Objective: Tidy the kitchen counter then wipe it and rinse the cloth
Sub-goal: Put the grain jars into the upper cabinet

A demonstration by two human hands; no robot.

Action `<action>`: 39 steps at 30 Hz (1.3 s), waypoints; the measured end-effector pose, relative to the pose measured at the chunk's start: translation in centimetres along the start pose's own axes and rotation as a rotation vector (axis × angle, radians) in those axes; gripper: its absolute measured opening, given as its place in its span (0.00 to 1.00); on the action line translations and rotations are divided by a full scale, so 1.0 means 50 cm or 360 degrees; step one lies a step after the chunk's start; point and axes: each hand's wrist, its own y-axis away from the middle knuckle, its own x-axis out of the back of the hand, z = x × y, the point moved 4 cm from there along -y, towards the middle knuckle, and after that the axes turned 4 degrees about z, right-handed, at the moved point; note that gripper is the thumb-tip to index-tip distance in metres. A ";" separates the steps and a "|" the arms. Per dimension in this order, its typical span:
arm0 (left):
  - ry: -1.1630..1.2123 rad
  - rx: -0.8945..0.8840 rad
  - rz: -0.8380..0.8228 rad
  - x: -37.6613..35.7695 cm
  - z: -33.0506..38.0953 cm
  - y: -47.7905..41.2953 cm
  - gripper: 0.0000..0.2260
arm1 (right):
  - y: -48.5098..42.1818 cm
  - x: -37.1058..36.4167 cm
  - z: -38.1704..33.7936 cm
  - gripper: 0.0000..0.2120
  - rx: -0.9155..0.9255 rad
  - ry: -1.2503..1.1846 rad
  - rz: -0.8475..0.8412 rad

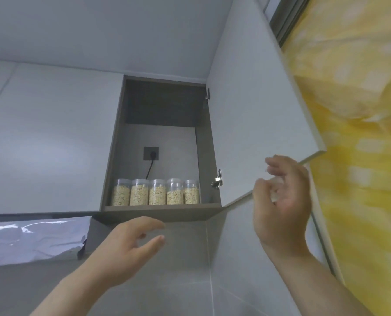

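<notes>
Tidying: jars (155, 192) shelved, cabinet door (256, 115) open; left hand (124, 249) fingers (152, 225) spread, right hand (283, 201) loosely curled, empty. Next: close door.

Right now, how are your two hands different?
The right hand is higher, at the lower edge of the open door; the left hand is lower, under the cabinet. The left hand's fingers are spread loosely and touch nothing; the right hand's fingers curl, and I cannot tell whether they touch the door. Both hands are bare and reach upward.
</notes>
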 end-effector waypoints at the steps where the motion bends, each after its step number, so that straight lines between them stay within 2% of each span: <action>1: 0.0019 0.0004 0.0009 0.006 0.015 0.000 0.05 | -0.019 0.019 -0.010 0.15 0.0099 -0.0016 0.0119; 3: 0.0067 0.0017 0.0015 0.014 0.040 0.000 0.06 | -0.060 0.056 -0.018 0.18 0.0112 -0.0059 0.0282; 5: 0.0108 -0.0004 0.0022 0.023 0.069 0.001 0.14 | -0.095 0.084 -0.009 0.21 -0.0124 -0.0050 0.0349; 8: 0.0089 -0.0071 0.0025 0.033 0.115 -0.006 0.19 | -0.121 0.089 0.031 0.28 -0.0613 -0.0026 0.0151; 10: 0.0070 -0.0085 0.0024 0.040 0.143 -0.013 0.17 | -0.128 0.075 0.053 0.23 -0.0756 -0.0305 -0.0081; 12: 0.0032 -0.0089 0.0017 0.049 0.166 -0.022 0.16 | -0.125 0.067 0.057 0.20 -0.0780 -0.0545 -0.0241; 16: -0.0152 -0.0132 0.0003 0.064 0.201 -0.048 0.21 | -0.106 0.059 0.053 0.23 -0.0744 -0.0661 -0.0421; 18: -0.0274 -0.0133 -0.0021 0.068 0.217 -0.067 0.18 | -0.100 0.051 0.045 0.27 -0.0706 -0.0689 -0.0523; 23: -0.0467 -0.0143 -0.0127 0.084 0.244 -0.103 0.18 | -0.085 0.016 0.035 0.34 -0.0743 -0.0789 -0.0594; 27: -0.0561 -0.0103 -0.0152 0.109 0.261 -0.126 0.16 | -0.063 -0.023 0.024 0.33 -0.0823 -0.0841 -0.0671; 30: -0.0483 0.0004 -0.0165 0.126 0.256 -0.147 0.14 | -0.041 -0.058 0.016 0.29 -0.0927 -0.0911 -0.0661; 33: -0.0232 0.0126 -0.0065 0.140 0.253 -0.161 0.25 | -0.026 -0.095 0.012 0.21 -0.1022 -0.0922 -0.0676; 37: -0.0115 0.0089 0.0105 0.146 0.247 -0.169 0.16 | -0.005 -0.140 0.021 0.19 -0.1036 -0.0807 -0.0806; 39: -0.0109 0.0054 0.0193 0.153 0.235 -0.168 0.22 | 0.006 -0.157 0.030 0.19 -0.1028 -0.0715 -0.0887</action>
